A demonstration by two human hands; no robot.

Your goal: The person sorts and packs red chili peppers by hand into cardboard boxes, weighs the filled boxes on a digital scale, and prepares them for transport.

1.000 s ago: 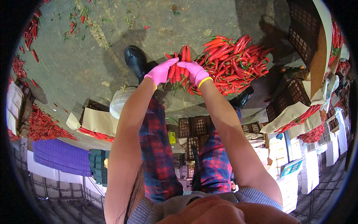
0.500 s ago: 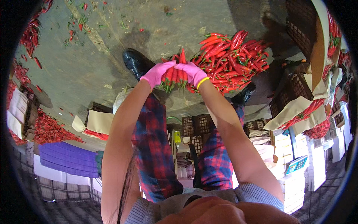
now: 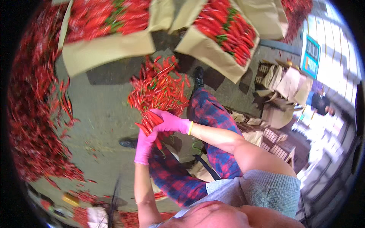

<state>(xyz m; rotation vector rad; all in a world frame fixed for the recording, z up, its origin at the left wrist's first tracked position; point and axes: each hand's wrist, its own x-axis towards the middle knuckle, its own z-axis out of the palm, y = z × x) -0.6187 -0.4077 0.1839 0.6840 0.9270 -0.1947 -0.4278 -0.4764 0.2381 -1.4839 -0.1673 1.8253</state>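
Observation:
A small bunch of red chilli peppers [image 3: 151, 123] is gathered between my two pink-gloved hands. My left hand [image 3: 143, 147] closes round it from below. From the right, my right hand [image 3: 170, 121] wraps over the same bunch, a yellow band at its wrist. Gloves hide part of the peppers, and one pepper with a green stem hangs out beneath. Just beyond my hands, a loose pile of red chilli peppers [image 3: 161, 85] lies on the floor between my feet.
Two paper-lined boxes of neatly laid chillies stand ahead, one box [image 3: 110, 49] at left and another box [image 3: 213, 57] at right. A broad heap of red chillies [image 3: 38, 114] covers the left side. A teal-framed scale display [image 3: 311, 57] and stacked crates [image 3: 275, 142] are at right.
My view has swung round, bringing the filled boxes and large heap into sight ahead and at left. Both hands still hold the bunch, which now tilts leftward instead of pointing away.

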